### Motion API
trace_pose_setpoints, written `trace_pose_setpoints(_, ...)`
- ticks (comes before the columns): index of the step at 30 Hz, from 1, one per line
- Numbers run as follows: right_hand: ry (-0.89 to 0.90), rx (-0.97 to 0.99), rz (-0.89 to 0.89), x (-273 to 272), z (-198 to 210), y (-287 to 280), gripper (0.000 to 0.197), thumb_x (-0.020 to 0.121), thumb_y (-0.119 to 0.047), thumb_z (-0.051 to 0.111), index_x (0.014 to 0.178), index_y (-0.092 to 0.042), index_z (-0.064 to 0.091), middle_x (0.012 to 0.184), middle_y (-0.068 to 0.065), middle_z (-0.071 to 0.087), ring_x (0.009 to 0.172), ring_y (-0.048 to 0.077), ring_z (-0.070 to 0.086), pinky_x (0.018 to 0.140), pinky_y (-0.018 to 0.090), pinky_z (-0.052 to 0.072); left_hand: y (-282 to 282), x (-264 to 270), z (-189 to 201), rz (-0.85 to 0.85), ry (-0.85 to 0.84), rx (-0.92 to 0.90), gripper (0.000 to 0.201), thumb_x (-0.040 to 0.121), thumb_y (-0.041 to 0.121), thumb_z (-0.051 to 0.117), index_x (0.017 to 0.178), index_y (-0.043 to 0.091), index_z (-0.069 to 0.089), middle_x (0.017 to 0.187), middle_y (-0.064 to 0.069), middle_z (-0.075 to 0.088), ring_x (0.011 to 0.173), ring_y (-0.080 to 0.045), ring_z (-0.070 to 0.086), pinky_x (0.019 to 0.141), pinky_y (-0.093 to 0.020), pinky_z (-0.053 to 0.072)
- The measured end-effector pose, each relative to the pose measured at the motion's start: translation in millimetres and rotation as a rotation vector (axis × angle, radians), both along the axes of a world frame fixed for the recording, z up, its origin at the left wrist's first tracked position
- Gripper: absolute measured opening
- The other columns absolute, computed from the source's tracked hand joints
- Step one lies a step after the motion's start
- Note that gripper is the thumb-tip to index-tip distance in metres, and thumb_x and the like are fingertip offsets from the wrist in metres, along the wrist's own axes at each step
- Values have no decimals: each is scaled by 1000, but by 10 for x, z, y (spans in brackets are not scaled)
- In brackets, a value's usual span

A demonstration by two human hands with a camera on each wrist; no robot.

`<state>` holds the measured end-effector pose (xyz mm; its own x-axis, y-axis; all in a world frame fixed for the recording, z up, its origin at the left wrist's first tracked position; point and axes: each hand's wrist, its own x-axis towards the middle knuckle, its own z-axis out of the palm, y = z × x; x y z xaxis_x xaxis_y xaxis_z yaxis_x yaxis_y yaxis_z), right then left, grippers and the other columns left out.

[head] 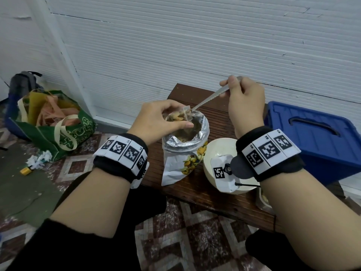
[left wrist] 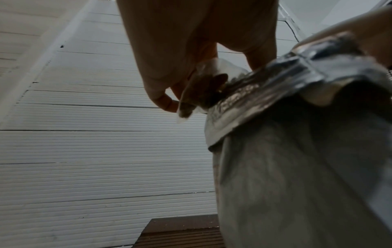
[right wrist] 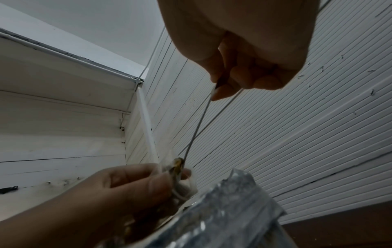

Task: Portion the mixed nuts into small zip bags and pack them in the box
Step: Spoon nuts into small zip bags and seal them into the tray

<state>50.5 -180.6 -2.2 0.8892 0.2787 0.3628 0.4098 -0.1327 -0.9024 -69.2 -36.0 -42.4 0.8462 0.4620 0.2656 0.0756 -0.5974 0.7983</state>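
A big silver foil pouch of mixed nuts [head: 185, 145] stands open on the brown wooden table [head: 213, 194]. Over its mouth my left hand [head: 166, 119] pinches a small clear zip bag [head: 180, 115] with nuts inside; the same zip bag [left wrist: 203, 94] shows from below against the pouch rim [left wrist: 275, 87]. My right hand [head: 243, 100] grips the handle of a metal spoon [head: 210, 99], whose bowl end reaches into the little bag's opening. In the right wrist view the spoon [right wrist: 198, 129] runs down from my fingers to the zip bag [right wrist: 178, 169]. The spoon's bowl is hidden.
A cream bowl [head: 220, 153] sits right of the pouch, partly behind my right wrist. A blue lidded plastic box [head: 314, 133] stands at the table's right end. On the floor at left are a green tote bag [head: 56, 124] and paper scraps [head: 39, 161]. A white ribbed wall is close behind.
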Motion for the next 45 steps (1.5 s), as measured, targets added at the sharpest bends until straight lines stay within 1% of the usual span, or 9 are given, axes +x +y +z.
trace_pose_setpoints(6, -245, 166, 130, -94, 81, -61, 22, 100, -18, 46, 88, -17, 65, 82, -7, 64, 77, 5, 58, 72, 13, 42, 10, 13, -21, 89, -52, -46, 31, 69, 39, 82, 93, 29, 64, 84, 20, 61, 74, 19, 54, 68, -3, 44)
trace_pose_setpoints(13, -306, 268, -20, -38, 81, -158, 23, 100, -17, 42, 85, -17, 59, 76, -9, 59, 70, 0, 55, 67, 15, 42, 89, -52, 12, 128, -42, -98, 36, 71, 48, 74, 95, 21, 72, 86, 6, 70, 85, -12, 66, 77, -29, 58)
trace_pose_setpoints(16, -322, 165, -59, -37, -6, -157, 23, 100, -19, 43, 84, -18, 59, 75, -16, 57, 71, -1, 54, 68, 15, 42, 102, -56, 8, 112, -34, -97, 35, 73, 49, 73, 94, 22, 72, 87, 3, 71, 87, -15, 67, 79, -32, 58)
trace_pose_setpoints(19, -338, 29, 9, -59, -137, -138, 23, 99, -21, 44, 88, -16, 64, 78, -10, 61, 71, -5, 54, 66, 9, 39, 101, -53, -4, 97, -31, -86, 29, 75, 48, 72, 92, 25, 72, 86, 9, 71, 85, -6, 66, 77, -19, 53)
trace_pose_setpoints(23, -487, -204, 150, -106, -344, -93, 22, 95, -21, 50, 92, -14, 71, 83, -5, 66, 81, 14, 59, 78, 29, 42, 86, -29, -23, 72, -45, -54, 17, 78, 42, 74, 88, 29, 70, 84, 12, 71, 79, 2, 63, 71, -9, 47)
trace_pose_setpoints(28, -659, -457, 250, -172, -593, -45, 22, 92, -23, 52, 92, -12, 71, 76, 3, 66, 74, 28, 55, 72, 40, 42, 95, -19, -38, 56, -49, -35, 17, 80, 39, 74, 91, 26, 71, 85, 12, 70, 77, 6, 62, 68, -6, 46)
trace_pose_setpoints(36, -275, -328, 235, -196, -435, -86, 25, 97, -15, 51, 80, -9, 69, 72, -3, 64, 66, 4, 55, 63, 11, 38, 92, -29, -38, 42, -14, -47, 16, 78, 45, 72, 86, 31, 68, 81, 12, 70, 81, -7, 65, 71, -15, 50)
trace_pose_setpoints(40, -83, -218, 132, -142, -407, -94, 29, 98, -18, 48, 77, -15, 67, 70, -3, 66, 67, 7, 61, 66, 13, 44, 75, -29, -32, 52, -32, -63, 20, 78, 44, 73, 89, 27, 71, 84, 9, 71, 85, -12, 66, 80, -30, 54)
trace_pose_setpoints(45, 53, -127, -47, -47, -345, -132, 30, 99, -25, 46, 80, -19, 68, 65, -5, 62, 61, 3, 55, 61, 14, 42, 65, -55, -7, 61, -53, -78, 29, 73, 51, 73, 91, 29, 72, 86, 9, 72, 86, -9, 67, 82, -31, 55)
